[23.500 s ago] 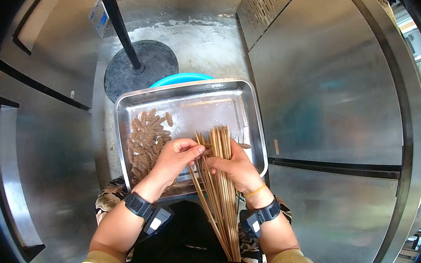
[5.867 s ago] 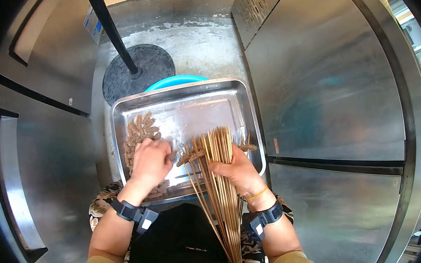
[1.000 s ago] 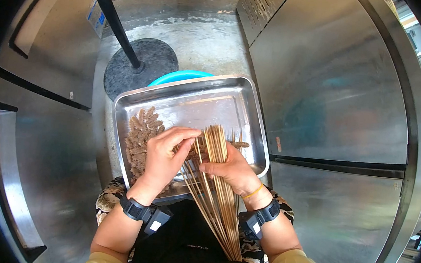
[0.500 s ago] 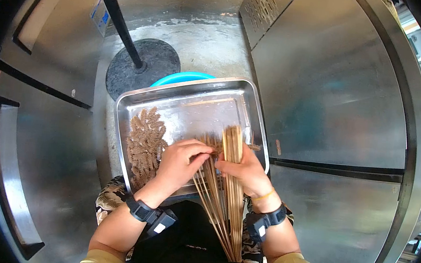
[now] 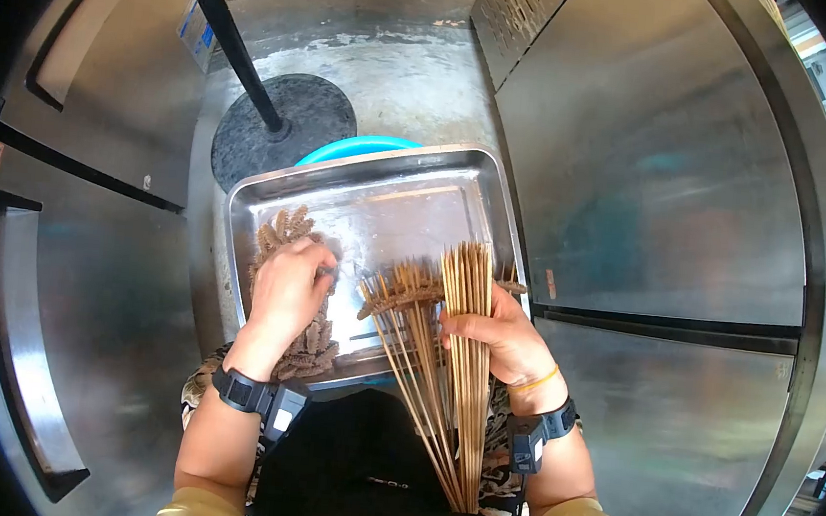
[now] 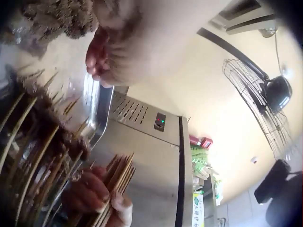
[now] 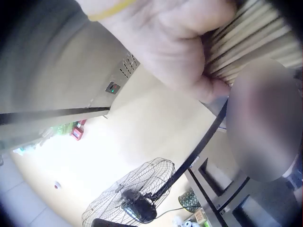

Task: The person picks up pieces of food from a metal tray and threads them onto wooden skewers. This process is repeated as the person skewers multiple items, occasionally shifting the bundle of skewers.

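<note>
In the head view my right hand (image 5: 514,341) grips a thick bundle of wooden skewers (image 5: 463,361), thumb across the front. Beside it, several skewers carry brown ridged pieces (image 5: 404,299) across their upper ends. At the left of the metal tray (image 5: 402,164), my left hand (image 5: 288,286) is over a pile of the same brown pieces (image 5: 312,343), its fingers bent downward; whether it pinches one is hidden. The left wrist view shows the right hand's fingers round the skewers (image 6: 116,182). In the right wrist view the skewers (image 7: 260,38) pass through the right hand (image 7: 165,42).
The tray lies over the person's lap, with a blue basin (image 5: 359,145) behind it. A black round base with a pole (image 5: 287,129) stands on the floor beyond. Steel cabinets (image 5: 655,181) flank both sides. A fan (image 7: 137,194) appears in the right wrist view.
My left hand has left the skewer tips and moved left to the pile. The right hand and its bundle have shifted slightly right, still gripped.
</note>
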A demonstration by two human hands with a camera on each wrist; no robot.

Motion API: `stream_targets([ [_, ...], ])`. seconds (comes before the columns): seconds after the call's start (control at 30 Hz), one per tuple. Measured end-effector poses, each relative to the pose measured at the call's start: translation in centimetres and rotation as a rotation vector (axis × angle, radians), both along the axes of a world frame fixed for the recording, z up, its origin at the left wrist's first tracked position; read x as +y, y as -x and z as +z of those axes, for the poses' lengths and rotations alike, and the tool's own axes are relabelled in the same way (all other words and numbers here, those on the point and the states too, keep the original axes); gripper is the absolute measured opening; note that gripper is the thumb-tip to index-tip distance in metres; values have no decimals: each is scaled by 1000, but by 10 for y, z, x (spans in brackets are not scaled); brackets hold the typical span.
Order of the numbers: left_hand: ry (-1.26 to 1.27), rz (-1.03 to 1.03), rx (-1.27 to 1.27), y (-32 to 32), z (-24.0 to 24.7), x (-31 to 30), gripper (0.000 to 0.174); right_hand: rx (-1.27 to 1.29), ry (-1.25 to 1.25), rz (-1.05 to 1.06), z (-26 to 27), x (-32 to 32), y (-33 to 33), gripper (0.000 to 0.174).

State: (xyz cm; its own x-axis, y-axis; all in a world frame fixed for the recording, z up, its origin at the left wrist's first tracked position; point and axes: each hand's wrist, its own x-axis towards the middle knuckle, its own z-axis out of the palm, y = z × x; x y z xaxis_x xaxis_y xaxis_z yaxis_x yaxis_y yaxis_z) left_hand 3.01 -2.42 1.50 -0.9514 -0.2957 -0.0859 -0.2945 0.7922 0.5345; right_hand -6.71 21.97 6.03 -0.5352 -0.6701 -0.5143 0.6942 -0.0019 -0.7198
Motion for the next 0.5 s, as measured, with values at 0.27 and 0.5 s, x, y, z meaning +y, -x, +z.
stream_targets([
  [0.27,272,-129,-157,-3,-19,15,31,36,-7,-18,-12,-5,-3,29],
  [0.5,291,-87,-182,-1,-18,16,30,61,-41,4,-10,-13,-5,24],
])
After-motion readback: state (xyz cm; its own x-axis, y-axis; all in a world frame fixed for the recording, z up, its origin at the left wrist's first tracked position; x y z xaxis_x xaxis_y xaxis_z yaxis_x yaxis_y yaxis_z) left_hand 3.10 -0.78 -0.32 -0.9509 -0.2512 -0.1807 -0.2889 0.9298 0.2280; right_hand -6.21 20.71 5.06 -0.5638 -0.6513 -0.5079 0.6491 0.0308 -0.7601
